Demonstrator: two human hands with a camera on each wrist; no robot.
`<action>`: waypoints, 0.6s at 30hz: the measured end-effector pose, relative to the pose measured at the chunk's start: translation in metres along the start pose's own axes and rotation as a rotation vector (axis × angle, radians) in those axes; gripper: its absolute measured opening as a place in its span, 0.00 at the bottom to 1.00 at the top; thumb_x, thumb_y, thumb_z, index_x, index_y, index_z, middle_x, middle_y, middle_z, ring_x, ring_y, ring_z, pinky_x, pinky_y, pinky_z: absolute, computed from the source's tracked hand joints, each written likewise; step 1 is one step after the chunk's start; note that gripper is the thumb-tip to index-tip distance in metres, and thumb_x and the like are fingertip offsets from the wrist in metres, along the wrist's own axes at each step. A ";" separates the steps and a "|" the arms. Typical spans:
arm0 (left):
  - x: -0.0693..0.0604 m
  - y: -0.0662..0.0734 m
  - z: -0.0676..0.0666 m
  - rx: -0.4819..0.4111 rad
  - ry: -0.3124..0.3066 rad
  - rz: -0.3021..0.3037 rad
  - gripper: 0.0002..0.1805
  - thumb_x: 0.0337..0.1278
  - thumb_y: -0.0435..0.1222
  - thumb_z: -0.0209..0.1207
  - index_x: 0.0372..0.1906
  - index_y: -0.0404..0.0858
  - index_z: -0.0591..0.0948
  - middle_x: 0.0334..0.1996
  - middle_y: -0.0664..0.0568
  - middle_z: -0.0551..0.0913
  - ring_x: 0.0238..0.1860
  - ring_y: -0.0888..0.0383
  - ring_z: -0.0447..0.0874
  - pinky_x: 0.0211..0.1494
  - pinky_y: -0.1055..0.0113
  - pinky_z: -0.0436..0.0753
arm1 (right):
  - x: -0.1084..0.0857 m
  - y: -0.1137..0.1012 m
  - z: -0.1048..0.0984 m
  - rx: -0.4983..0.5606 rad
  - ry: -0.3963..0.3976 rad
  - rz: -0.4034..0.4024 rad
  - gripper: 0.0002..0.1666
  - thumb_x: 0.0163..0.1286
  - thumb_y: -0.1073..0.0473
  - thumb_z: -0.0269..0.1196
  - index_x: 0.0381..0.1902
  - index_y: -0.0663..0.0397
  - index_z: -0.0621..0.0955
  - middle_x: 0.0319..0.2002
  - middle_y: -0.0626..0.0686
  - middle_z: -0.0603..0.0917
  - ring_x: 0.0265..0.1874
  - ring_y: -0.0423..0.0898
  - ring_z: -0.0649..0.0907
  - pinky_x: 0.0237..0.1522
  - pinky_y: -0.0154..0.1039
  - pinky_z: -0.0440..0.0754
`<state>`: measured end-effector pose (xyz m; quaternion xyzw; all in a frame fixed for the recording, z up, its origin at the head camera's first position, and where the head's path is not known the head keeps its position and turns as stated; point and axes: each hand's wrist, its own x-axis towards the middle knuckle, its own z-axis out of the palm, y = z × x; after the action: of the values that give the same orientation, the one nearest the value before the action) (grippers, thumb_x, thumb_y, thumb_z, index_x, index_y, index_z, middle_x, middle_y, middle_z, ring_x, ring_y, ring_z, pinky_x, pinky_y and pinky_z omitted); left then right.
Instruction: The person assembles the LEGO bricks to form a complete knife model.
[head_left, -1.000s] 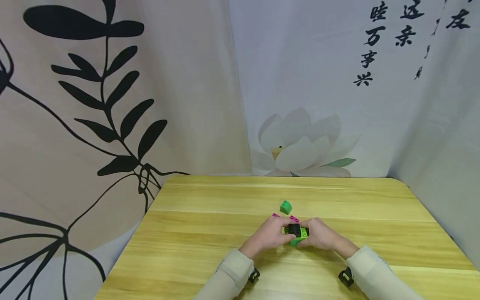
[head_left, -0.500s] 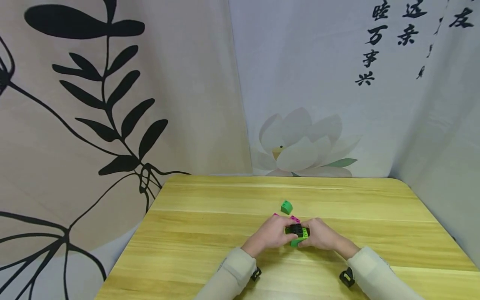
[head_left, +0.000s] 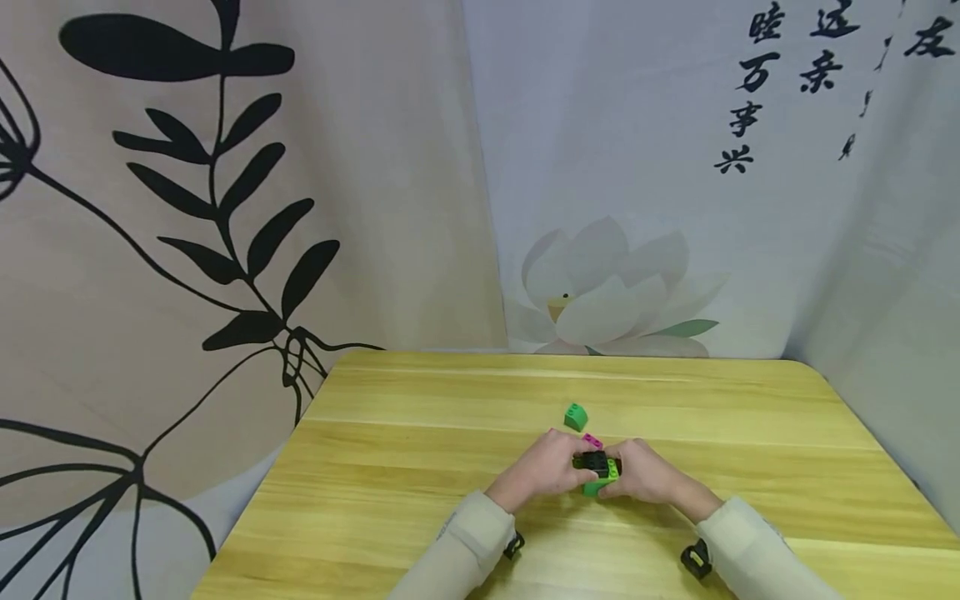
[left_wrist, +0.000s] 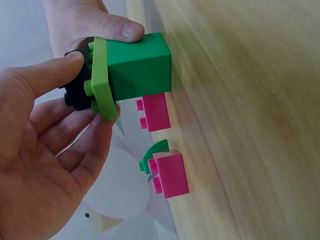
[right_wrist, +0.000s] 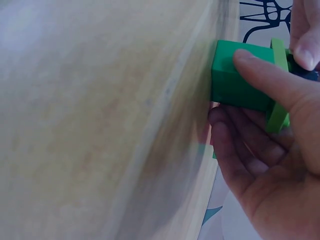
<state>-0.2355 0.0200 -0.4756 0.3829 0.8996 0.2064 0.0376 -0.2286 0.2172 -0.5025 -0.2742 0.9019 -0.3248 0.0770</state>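
A green block (left_wrist: pixel 140 65) stands on the table, a lime plate (left_wrist: pixel 101 80) on its studs and a black brick (left_wrist: pixel 77 85) on part of the plate. My left hand (head_left: pixel 546 467) pinches the black brick between thumb and fingers, its fingertips also touching the lime plate's edge. With the thumb on one face and fingers at the opposite side, my right hand (head_left: pixel 647 473) grips the green block (right_wrist: pixel 240 75). In the head view the hands face each other with the stack between them.
Two pink bricks (left_wrist: pixel 156 112) (left_wrist: pixel 172 173) stand behind the stack, one of them mostly hidden by my left hand in the head view. Farther back is a curved green brick (head_left: pixel 576 417). A printed curtain hangs behind the wooden table (head_left: pixel 420 417).
The whole head view has shifted slightly. Both hands keep their hold on the stack, and no brick has visibly moved on the table.
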 end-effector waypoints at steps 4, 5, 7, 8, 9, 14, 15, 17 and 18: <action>0.001 0.000 0.000 0.031 -0.017 -0.011 0.19 0.57 0.47 0.63 0.51 0.43 0.83 0.39 0.61 0.84 0.28 0.74 0.73 0.29 0.83 0.71 | 0.000 0.000 0.000 0.011 -0.006 0.000 0.20 0.48 0.54 0.76 0.37 0.55 0.83 0.30 0.44 0.83 0.25 0.35 0.77 0.26 0.32 0.77; 0.001 0.000 0.001 0.038 -0.019 -0.011 0.19 0.58 0.47 0.62 0.51 0.43 0.82 0.38 0.61 0.84 0.28 0.74 0.73 0.30 0.83 0.71 | 0.000 0.001 0.000 0.008 -0.006 0.001 0.20 0.48 0.54 0.76 0.37 0.55 0.83 0.30 0.44 0.83 0.25 0.35 0.77 0.26 0.32 0.77; 0.001 0.001 0.000 0.053 -0.017 -0.008 0.19 0.58 0.47 0.62 0.51 0.43 0.82 0.38 0.61 0.84 0.28 0.73 0.73 0.31 0.82 0.72 | 0.001 0.001 0.000 0.006 -0.004 0.003 0.19 0.48 0.54 0.76 0.37 0.55 0.83 0.31 0.44 0.84 0.25 0.35 0.77 0.26 0.32 0.77; 0.001 0.001 0.000 0.056 -0.015 -0.007 0.19 0.58 0.47 0.62 0.51 0.43 0.82 0.38 0.61 0.83 0.28 0.73 0.73 0.31 0.82 0.72 | 0.001 0.001 0.000 0.005 -0.002 0.003 0.19 0.48 0.54 0.76 0.37 0.54 0.83 0.31 0.44 0.84 0.25 0.35 0.77 0.26 0.32 0.77; 0.001 0.001 0.000 0.063 -0.012 -0.006 0.19 0.58 0.47 0.62 0.51 0.43 0.82 0.38 0.61 0.83 0.29 0.73 0.73 0.32 0.82 0.72 | 0.001 0.001 0.000 0.005 0.000 0.001 0.19 0.48 0.54 0.76 0.37 0.54 0.84 0.31 0.44 0.84 0.25 0.35 0.77 0.26 0.32 0.77; 0.000 0.001 0.001 0.121 0.003 0.024 0.19 0.59 0.47 0.61 0.50 0.42 0.83 0.39 0.60 0.83 0.32 0.71 0.74 0.36 0.80 0.73 | 0.001 0.001 -0.001 -0.001 0.003 -0.004 0.18 0.47 0.55 0.76 0.36 0.54 0.84 0.29 0.43 0.83 0.24 0.35 0.77 0.25 0.32 0.77; -0.001 0.000 0.002 0.137 0.003 0.028 0.19 0.59 0.48 0.61 0.51 0.42 0.82 0.40 0.60 0.83 0.33 0.71 0.75 0.37 0.79 0.74 | 0.001 0.001 -0.001 -0.003 0.004 -0.005 0.18 0.47 0.55 0.76 0.36 0.54 0.84 0.29 0.43 0.83 0.24 0.35 0.77 0.25 0.32 0.77; -0.001 0.000 0.003 0.163 0.004 0.031 0.20 0.60 0.49 0.60 0.52 0.42 0.82 0.43 0.60 0.83 0.37 0.69 0.77 0.41 0.77 0.75 | 0.001 0.000 -0.001 -0.005 0.006 -0.006 0.18 0.47 0.56 0.76 0.36 0.54 0.84 0.29 0.42 0.83 0.24 0.34 0.77 0.25 0.32 0.77; -0.002 0.001 0.003 0.173 0.003 0.030 0.21 0.60 0.49 0.60 0.53 0.42 0.81 0.44 0.59 0.83 0.38 0.68 0.77 0.42 0.76 0.75 | 0.001 0.000 -0.001 -0.007 0.008 -0.004 0.18 0.47 0.56 0.76 0.36 0.54 0.84 0.29 0.42 0.83 0.24 0.34 0.77 0.25 0.32 0.77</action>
<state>-0.2330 0.0199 -0.4780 0.3977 0.9084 0.1289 -0.0002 -0.2299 0.2166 -0.5018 -0.2750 0.9027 -0.3232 0.0716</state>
